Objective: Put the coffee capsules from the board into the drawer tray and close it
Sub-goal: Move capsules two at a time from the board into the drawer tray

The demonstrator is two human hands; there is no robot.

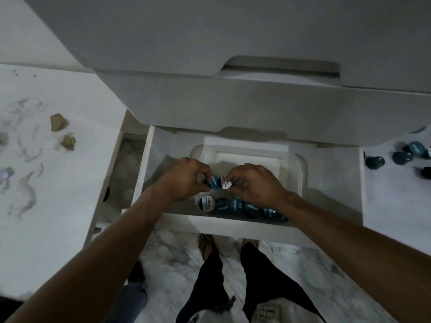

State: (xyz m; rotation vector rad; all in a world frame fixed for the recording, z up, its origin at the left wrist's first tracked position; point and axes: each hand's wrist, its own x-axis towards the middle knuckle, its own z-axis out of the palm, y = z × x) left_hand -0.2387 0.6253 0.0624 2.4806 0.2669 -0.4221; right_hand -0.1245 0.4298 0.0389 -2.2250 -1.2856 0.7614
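Two feet (229, 247) on marble floor (177, 257), nearest. Drawer (233, 226) open; tray (297, 166) inside holds a row of capsules (238, 205) along its near wall. Left hand (184, 180) pinches a blue capsule (213, 181); right hand (254, 184) pinches a white-lidded capsule (225, 183), the two touching. Spare capsules (401, 156) lie on the surface (396, 194), far right.

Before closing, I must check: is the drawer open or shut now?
Open. The drawer is pulled out, and its tray with capsules is visible inside.
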